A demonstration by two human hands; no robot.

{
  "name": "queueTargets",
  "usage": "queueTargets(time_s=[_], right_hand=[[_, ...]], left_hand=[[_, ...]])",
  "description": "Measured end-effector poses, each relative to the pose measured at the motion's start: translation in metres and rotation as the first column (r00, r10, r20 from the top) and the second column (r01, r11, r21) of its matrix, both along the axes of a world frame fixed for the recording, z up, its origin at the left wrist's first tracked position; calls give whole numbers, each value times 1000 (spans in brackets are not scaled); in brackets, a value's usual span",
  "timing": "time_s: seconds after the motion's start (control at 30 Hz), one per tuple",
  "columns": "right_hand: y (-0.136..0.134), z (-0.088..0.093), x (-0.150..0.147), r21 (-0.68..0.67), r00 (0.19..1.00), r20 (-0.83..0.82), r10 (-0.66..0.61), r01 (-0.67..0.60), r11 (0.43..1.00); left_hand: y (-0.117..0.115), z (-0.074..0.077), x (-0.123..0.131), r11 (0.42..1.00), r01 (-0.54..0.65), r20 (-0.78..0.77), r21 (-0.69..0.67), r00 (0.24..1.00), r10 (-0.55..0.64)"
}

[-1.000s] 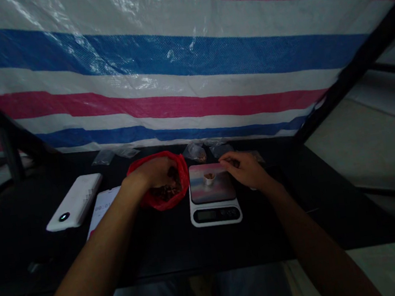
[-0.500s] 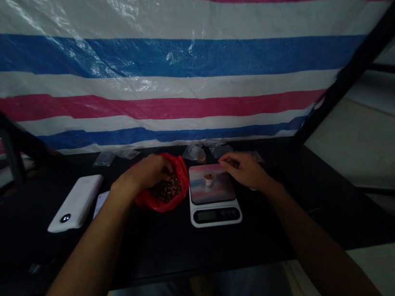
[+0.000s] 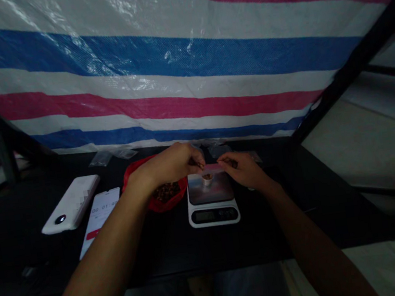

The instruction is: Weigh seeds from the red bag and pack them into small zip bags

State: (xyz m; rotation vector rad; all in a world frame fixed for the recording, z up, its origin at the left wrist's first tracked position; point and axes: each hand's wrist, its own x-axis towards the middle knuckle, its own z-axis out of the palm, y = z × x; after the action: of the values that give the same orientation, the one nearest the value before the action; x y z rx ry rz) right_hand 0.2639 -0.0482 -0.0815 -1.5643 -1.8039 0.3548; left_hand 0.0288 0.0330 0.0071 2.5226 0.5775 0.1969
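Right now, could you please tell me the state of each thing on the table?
scale, display unreadable
cup, upright on the scale
red bag, open, brown pieces inside
phone, screen lit
power bank, light on
left hand, grip pinched shut above the cup
right hand, curled at the scale's far edge, grip unclear

The left hand (image 3: 170,163) has moved
Out of the crinkled red plastic bag (image 3: 170,201), now just above the small white cup (image 3: 207,179).
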Motion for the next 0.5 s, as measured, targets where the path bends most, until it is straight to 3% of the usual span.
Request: queueTargets(time_s=[0.2, 0.37, 0.5], right_hand=[[-2, 4, -1, 9, 1000, 12, 7, -7, 1000], [-3, 5, -1, 1, 1000, 6, 21, -21, 1000], [-3, 6, -2, -17, 1000, 10, 12, -12, 1000]], left_hand=[[-8, -13, 22, 971, 71, 148, -228, 988, -37], [-9, -24, 25, 972, 44, 155, -233, 988, -7], [-10, -23, 22, 975, 35, 156, -221, 988, 0]])
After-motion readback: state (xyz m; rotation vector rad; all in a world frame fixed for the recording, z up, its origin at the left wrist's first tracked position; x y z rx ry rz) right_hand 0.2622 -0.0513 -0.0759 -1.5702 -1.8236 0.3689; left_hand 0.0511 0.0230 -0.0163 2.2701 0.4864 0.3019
